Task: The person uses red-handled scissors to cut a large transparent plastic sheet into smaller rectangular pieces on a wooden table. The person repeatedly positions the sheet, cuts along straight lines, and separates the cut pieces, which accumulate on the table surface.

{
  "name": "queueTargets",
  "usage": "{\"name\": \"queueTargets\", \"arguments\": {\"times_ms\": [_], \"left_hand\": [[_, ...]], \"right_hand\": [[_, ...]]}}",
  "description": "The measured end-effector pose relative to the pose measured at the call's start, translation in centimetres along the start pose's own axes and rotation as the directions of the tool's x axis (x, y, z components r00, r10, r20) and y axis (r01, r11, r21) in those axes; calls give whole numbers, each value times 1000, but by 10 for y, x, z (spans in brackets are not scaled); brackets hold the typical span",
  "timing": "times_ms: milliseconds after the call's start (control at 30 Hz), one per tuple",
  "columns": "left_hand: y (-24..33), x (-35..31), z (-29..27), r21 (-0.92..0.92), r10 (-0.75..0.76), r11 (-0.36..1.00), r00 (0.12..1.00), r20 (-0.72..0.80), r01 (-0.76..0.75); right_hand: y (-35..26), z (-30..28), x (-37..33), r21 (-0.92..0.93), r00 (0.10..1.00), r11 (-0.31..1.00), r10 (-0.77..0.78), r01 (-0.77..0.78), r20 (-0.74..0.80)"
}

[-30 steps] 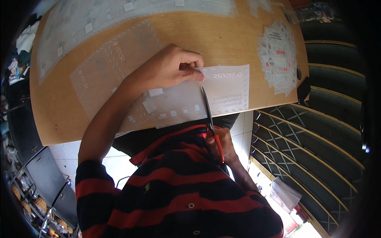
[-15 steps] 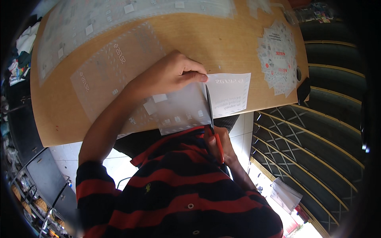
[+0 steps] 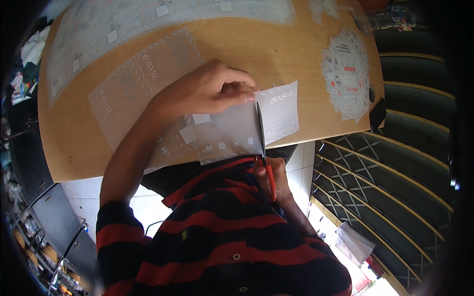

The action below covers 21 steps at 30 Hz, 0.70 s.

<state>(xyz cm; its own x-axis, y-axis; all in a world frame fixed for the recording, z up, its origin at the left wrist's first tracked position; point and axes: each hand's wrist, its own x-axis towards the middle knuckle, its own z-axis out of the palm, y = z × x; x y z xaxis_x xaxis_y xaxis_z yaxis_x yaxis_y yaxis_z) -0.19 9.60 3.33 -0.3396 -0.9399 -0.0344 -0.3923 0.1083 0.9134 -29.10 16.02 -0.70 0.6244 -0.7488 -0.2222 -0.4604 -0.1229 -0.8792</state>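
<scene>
Head view: two hands cutting a sheet at the near edge of a round wooden table.

The left hand presses closed fingertips on a translucent white plastic sheet overhanging the table's near edge. The right hand, just below that edge, is wrapped around the orange handles of steel scissors, whose blades run up through the sheet. A pile of white printed cards lies toward the table's right rim, well apart from the sheet.
</scene>
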Motion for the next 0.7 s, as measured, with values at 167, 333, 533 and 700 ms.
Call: {"name": "queueTargets", "arguments": {"times_ms": [167,333,533,700], "left_hand": [[-3,0,-5,-29,60,998,997,41,-59],[-10,2,1,-43,100,994,995,28,-98],[-6,1,3,-14,80,997,995,62,-79],[-6,2,5,-8,61,998,996,67,-61]], "right_hand": [[-2,1,0,7,1000,1000,6,-6,-2],[1,3,-3,20,998,998,55,-55,0],[-2,0,-2,-16,992,992,124,-124,37],[2,4,-5,-18,990,990,138,-138,30]]}}
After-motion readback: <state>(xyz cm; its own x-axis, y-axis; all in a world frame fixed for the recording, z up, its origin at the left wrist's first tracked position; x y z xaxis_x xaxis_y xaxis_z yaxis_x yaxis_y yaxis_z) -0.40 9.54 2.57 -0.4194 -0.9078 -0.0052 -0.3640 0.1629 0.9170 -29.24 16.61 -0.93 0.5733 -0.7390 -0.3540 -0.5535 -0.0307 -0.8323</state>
